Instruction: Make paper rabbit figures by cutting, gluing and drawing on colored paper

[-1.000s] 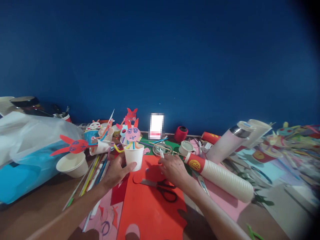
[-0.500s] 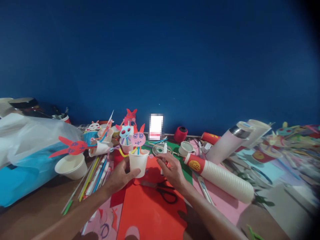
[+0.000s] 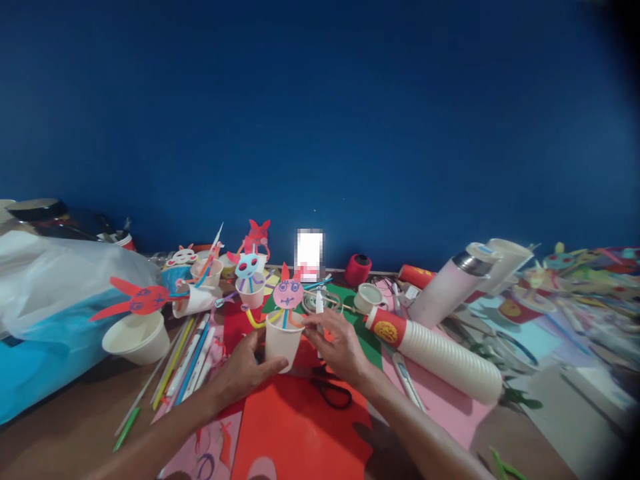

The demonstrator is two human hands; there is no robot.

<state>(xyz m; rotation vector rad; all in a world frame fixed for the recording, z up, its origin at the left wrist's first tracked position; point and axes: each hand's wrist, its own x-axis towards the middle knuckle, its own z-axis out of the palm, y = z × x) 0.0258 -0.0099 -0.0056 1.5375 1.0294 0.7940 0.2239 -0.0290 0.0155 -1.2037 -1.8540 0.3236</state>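
Observation:
A white paper cup is in my left hand, whose fingers and thumb wrap round its lower left side. A pink paper face with drawn eyes, a mouth and red ears rises out of the cup on a blue stem. A yellow bent pipe-cleaner arm hangs over the left rim. My right hand is closed at the right rim, its fingertips pinched where the orange arm ends; that end is hidden. A white pointed tube stands just behind the right hand.
Black-handled scissors lie on red paper. Left are pens, an open cup and other paper-faced cups. Right are stacked cups, a cutter and a flask. A blue wall stands behind.
The cup has moved slightly right and lower in the view. My right hand has come left to its rim, and its fingertips now cover the pink disc at the orange arm's end.

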